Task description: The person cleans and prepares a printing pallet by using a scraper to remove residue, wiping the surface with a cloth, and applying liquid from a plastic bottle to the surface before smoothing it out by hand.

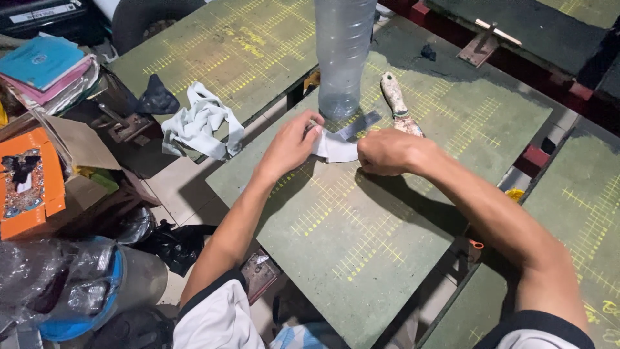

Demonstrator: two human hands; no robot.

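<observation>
We have a small white piece of cloth [336,147] stretched between our two hands over the green desk [361,239], just in front of the clear plastic bottle [342,58]. Our left hand [290,145] pinches one end of it between thumb and fingers, while our right hand [387,152] is curled shut over the other end, knuckles up, resting on the desk. To handle it well, we judge that both grips should stay close to the cloth's edges and pull evenly, so the piece lies flat rather than bunching, and that the hands should keep low to the desk and clear of the bottle so it is not knocked. The cloth looks thin, soft and limp, pale white with a slight fold across its middle; how far it runs under the right hand we cannot tell. Just beyond it a scraper [399,106] with a worn, paint-flecked handle lies on the desk, its grey blade pointing toward the cloth. A larger crumpled white rag [200,123] lies well to the left, draped over the edge of a neighbouring green panel.
</observation>
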